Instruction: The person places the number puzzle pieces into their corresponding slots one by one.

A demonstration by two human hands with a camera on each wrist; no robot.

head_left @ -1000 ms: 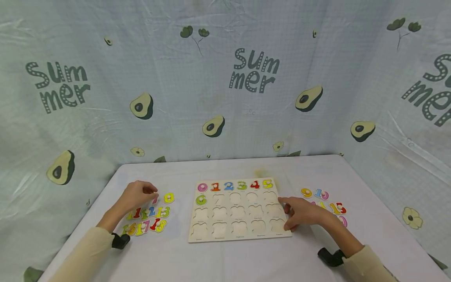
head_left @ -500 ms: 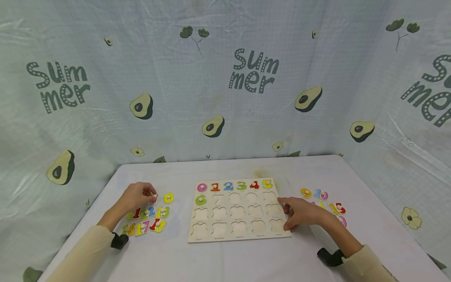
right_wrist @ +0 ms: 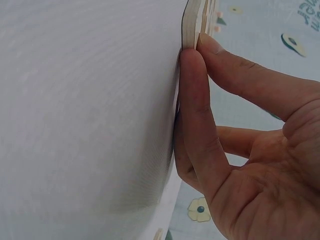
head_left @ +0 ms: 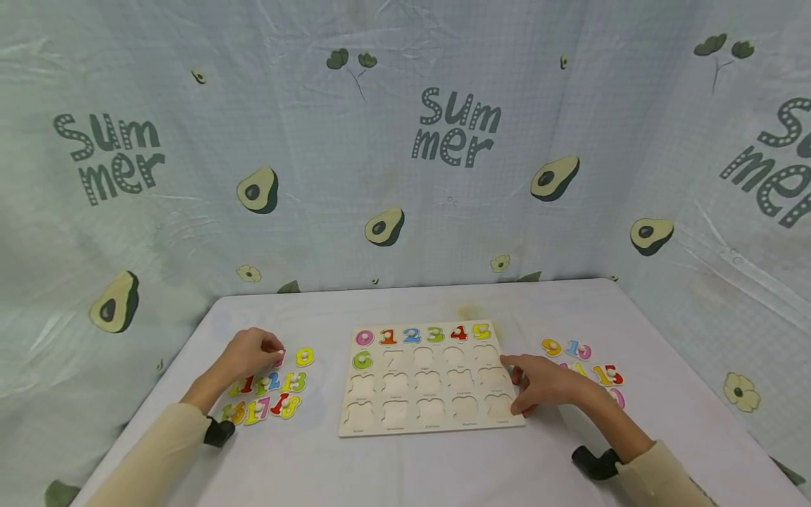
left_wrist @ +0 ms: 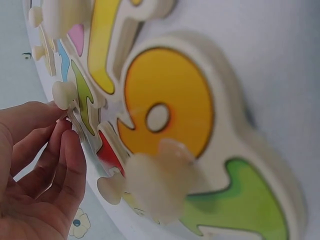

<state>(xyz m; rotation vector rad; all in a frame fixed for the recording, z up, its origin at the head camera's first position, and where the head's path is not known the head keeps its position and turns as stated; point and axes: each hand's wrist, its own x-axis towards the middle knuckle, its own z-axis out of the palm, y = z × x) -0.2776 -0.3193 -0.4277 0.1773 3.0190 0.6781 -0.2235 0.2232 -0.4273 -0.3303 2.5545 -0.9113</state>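
Avocado-print sheeting is backing the white counter (head_left: 418, 465). Left hand (head_left: 246, 355) is pinching a pink number piece's (head_left: 279, 358) peg (beside the yellow 8); right hand (head_left: 545, 384), fingers spread, is pressing against the puzzle board's (head_left: 427, 419) edge.

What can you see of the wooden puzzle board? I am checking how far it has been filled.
The puzzle board is a pale wooden rectangle lying flat on the white table. Its far row holds coloured numbers 0 to 5, and a green 6 sits below the 0; the other recesses are empty, with small printed words. The right hand rests against its near right edge.
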